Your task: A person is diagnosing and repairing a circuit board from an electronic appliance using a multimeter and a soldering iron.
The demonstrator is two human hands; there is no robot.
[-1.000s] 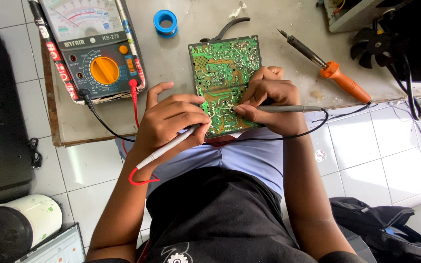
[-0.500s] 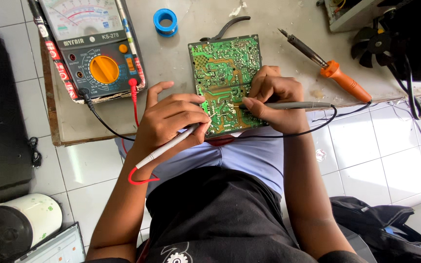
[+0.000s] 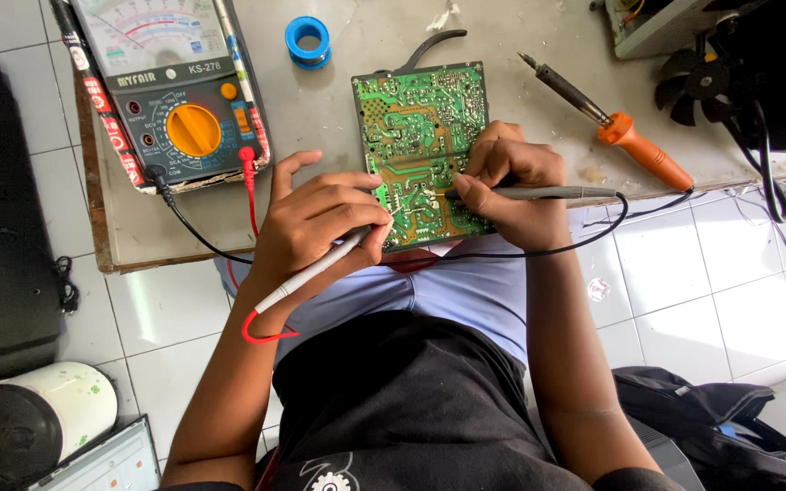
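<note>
Pinched in the left hand (image 3: 320, 223) is a grey probe with a red lead (image 3: 313, 271); a second grey probe (image 3: 539, 193) is pinched in the right hand (image 3: 511, 177). Both tips are set on the green circuit board (image 3: 416, 127), which lies between the hands on the table (image 3: 338, 100), beside the meter (image 3: 179, 100).

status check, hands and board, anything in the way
Left hand shut on red-lead probe, right hand shut on black-lead probe. Both tips on green circuit board. Soldering iron lies apart; nothing blocking.

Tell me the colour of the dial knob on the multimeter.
Orange: the dial knob on the multimeter, seen in the head view.
</note>
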